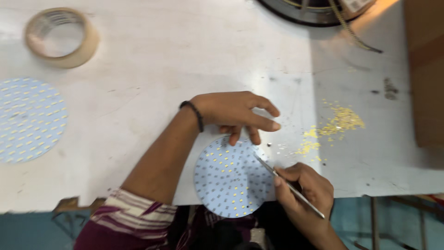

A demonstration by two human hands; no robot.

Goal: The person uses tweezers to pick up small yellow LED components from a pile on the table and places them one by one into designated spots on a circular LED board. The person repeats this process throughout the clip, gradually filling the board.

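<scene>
The fingers (283, 178) of the right hand (305, 190) are closed around a thin pair of metal tweezers (287, 185), held like a pen, with the pointed end resting on the upper right part of a round white board (231, 180). The left hand (233, 113) lies just above that board, palm down, its fingers (259, 121) loosely spread and gripping nothing; two fingertips touch the board's top edge and pin it to the table (152, 92). A dark band (196, 113) sits on the left wrist.

The board lies at the near edge of the table, partly overhanging it. Its face is covered in rows of small pads; many carry tiny yellow chips, while a good number, mainly in the middle and on the left, look grey and bare. Judging by that, the board seems roughly half filled, with the rest of the pads not yet done.

Right of the hands, a loose scatter of small yellow chips (335, 125) lies on the table, with a few strays near the tweezers' tip. Far left lies a second round board (27, 120), its rows showing many yellow chips, though blur hides whether it is full. Above it sits a roll of tape (62, 37).
</scene>
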